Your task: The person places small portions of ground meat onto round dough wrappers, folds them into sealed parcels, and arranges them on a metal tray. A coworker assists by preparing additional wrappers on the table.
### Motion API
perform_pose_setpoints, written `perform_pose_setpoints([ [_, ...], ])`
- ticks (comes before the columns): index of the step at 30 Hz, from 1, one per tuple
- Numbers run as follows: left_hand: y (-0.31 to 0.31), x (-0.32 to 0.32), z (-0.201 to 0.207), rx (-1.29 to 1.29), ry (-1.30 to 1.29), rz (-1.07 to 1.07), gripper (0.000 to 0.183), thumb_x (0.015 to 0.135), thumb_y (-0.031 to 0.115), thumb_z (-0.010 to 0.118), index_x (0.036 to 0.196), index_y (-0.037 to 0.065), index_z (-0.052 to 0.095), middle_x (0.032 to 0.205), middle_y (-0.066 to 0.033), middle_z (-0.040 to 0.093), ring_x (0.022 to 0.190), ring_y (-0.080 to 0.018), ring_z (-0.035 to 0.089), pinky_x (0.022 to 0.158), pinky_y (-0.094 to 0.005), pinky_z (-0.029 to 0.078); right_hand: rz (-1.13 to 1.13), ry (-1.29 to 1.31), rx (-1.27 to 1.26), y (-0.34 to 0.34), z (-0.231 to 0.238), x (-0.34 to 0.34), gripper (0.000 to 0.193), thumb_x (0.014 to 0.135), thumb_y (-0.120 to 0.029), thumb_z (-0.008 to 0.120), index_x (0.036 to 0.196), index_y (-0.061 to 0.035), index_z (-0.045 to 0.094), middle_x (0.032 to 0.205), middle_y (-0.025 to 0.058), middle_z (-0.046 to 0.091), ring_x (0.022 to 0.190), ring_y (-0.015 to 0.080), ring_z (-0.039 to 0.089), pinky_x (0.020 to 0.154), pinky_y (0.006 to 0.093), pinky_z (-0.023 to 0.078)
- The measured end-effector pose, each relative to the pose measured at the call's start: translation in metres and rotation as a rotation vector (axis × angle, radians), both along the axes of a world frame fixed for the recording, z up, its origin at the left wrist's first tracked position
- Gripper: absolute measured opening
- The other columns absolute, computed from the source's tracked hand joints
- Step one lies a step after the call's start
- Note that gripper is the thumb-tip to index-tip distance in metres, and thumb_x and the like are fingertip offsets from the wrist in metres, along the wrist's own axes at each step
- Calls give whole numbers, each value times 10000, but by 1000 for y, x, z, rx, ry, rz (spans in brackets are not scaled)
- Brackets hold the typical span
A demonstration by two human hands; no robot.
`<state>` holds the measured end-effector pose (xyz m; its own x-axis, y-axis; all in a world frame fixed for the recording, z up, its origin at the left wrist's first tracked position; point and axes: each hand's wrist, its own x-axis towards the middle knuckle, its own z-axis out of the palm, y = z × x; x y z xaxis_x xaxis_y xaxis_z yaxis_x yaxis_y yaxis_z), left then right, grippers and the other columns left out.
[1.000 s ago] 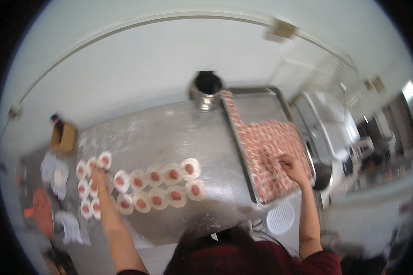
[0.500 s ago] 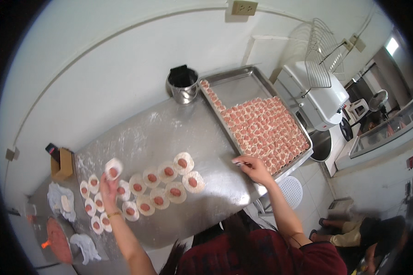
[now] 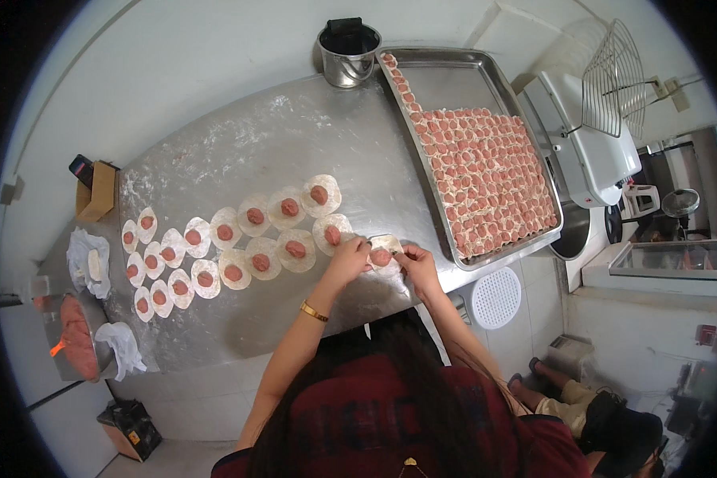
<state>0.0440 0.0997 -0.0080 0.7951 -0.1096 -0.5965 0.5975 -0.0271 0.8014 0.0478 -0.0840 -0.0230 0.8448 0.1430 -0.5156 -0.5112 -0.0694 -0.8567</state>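
The left hand [image 3: 347, 261] is nearly closed, thumb and fingers pinched together on the left edge of a round dough wrapper [image 3: 386, 240]. The right hand [image 3: 419, 269] pinches the same wrapper's right edge between thumb and forefinger, its other fingers curled in. The wrapper is spread between the two hands, a lump of meat filling [image 3: 381, 257] in its middle; whether its underside touches the steel table [image 3: 215, 159] cannot be told.

A gold bracelet [image 3: 314, 311] circles the wrist below the left hand. Just above and left of that hand's fingers lies the nearest filled wrapper [image 3: 323, 223], open and flat; more filled wrappers [image 3: 254, 215] run leftward from it in rows. Farther left of the left hand, beyond the rows, a metal container [image 3: 98, 312] holds pink ground meat [image 3: 76, 334] and an orange-handled tool [image 3: 58, 347].

Above and right of the right hand, a sheet pan [image 3: 462, 84] carries close-set rows of shaped dumplings [image 3: 490, 187]. A perforated white stool seat [image 3: 495, 299] shows to the right hand's right, below the pan.
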Motion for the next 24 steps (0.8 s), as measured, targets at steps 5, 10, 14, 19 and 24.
perform_pose_setpoints([
  [5, -6, -14, -31, -137, -1, 116, 263, 892, 56, 462, 1122, -31, 555, 943, -73, 608, 848, -133, 578, 744, -264, 519, 35, -201, -290, -7, -18, -1, 154, 849, -25, 564, 965, 24, 653, 783, 11, 624, 661, 73, 548, 624, 214, 455],
  [10, -11, -26, -33, -34, -322, 91, 351, 841, -20, 497, 1187, -31, 552, 973, -107, 644, 873, -138, 615, 729, -248, 501, -21, -118, 77, -6, -11, -7, 234, 803, 55, 551, 1022, 48, 635, 942, 87, 654, 797, 130, 610, 731, 249, 490],
  [14, -13, -32, -28, -59, -278, 163, 367, 827, -35, 550, 1193, -18, 552, 1030, -94, 631, 915, -146, 610, 760, -253, 514, -23, -120, 240, -3, 0, -11, 255, 794, 87, 564, 1033, 33, 635, 956, 81, 655, 839, 122, 609, 755, 231, 475],
  [19, -15, -33, -19, -292, -146, 294, 221, 844, -3, 581, 1064, 3, 575, 999, -50, 586, 894, -114, 584, 759, -228, 534, 18, -161, 230, -12, -5, -10, 261, 795, 81, 581, 1047, 21, 617, 931, 61, 646, 852, 112, 605, 752, 221, 470],
  [24, -21, -35, -17, -416, -146, 396, 153, 842, -6, 581, 990, 4, 544, 995, -40, 539, 894, -107, 563, 771, -237, 546, -133, -119, 413, -2, 18, -13, 244, 790, 90, 580, 1021, 11, 590, 930, 48, 636, 881, 109, 596, 773, 228, 465],
])
